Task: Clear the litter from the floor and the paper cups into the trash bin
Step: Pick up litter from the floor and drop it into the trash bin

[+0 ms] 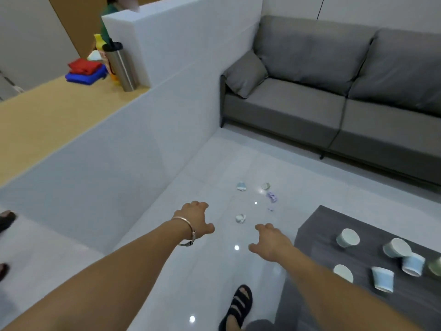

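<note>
Floor (214, 163): glossy white tile, with ceiling lights reflected as small bright spots. A white partition wall (167, 103) runs along the left. Behind it a tan ledge (47, 120) carries folded red and blue cloths (86, 71) and a steel tumbler (120, 65). A grey sofa (334, 96) stands along the far side, with a loose cushion (245, 74) in its left corner. A dark grey bench (319, 223) sits low at lower right.

Litter (240, 218): crumpled scraps lie on the floor between the sofa and the bench corner.
- The white wad marked above is nearest the hands.
- A pale blue wad (241, 186) lies farther out.
- A whitish wad (265, 186) lies to its right.
- A purple crumple (272, 196) lies just beside the whitish wad.

No scrap is touched.

Paper cups (348, 238): six are visible on the bench, in white, pale blue and green. Some are tipped on their sides and two blue ones are rim-down. One is partly hidden behind the right forearm, and one is cut off by the frame edge.

Left hand (194, 217): stretched out above the floor, palm down. The fingers are loosely curled and hold nothing. A bracelet (188, 231) is on the wrist.

Right hand (269, 240): out over the floor near the bench corner. The fingers are spread apart and empty.

A sandalled foot (238, 306) stands on the tile below the arms. Another person's feet (7, 219) show at the left edge.
</note>
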Demonstrator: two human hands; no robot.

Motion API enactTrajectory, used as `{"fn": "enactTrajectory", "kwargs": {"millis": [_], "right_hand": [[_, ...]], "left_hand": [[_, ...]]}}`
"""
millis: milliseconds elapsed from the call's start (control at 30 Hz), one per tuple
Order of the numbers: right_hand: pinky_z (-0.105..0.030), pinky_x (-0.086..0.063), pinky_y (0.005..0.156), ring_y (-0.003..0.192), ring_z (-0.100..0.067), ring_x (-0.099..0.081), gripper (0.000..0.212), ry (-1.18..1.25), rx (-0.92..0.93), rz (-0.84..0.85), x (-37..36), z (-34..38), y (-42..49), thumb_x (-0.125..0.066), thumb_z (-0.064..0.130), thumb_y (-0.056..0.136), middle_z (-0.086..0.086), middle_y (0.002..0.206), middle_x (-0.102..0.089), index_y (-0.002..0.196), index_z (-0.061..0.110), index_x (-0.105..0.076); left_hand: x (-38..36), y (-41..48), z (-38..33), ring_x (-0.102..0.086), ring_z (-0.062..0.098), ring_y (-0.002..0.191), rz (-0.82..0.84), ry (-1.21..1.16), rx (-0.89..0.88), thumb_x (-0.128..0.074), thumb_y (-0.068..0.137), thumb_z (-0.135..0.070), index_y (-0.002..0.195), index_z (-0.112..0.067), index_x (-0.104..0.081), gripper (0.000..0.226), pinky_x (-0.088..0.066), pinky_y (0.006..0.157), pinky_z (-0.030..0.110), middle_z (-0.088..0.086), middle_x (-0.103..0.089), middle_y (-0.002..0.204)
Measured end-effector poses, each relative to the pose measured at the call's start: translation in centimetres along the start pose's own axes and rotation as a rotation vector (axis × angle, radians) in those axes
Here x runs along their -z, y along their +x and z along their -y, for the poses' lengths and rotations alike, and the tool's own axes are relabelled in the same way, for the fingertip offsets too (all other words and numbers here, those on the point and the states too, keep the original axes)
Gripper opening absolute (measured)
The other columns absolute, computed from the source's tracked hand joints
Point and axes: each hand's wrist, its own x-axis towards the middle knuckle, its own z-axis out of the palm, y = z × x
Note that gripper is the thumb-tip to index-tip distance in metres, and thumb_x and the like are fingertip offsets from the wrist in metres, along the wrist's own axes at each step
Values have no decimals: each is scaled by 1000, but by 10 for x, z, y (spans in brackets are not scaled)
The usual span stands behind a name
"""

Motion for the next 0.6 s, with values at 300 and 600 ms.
{"fn": "enactTrajectory", "kwargs": {"millis": [300,600], "right_hand": [[-39,-42,99,129,-29,-43,74,54,-71,-5,93,-22,115,-55,51,89,-8,148,-34,150,20,-26],[-37,-42,99,129,-25,-45,77,183,-292,68,131,-32,273,-53,52,88,-3,149,-33,152,24,-22]], "left_hand": [[70,157,-28,-37,26,131,76,11,-77,-56,82,-49,146,-20,-28,75,-39,102,41,6,-36,146],[88,371,-19,-34,23,132,287,52,-221,-53,84,-48,147,-21,-25,74,-37,105,38,4,-34,147]]}}
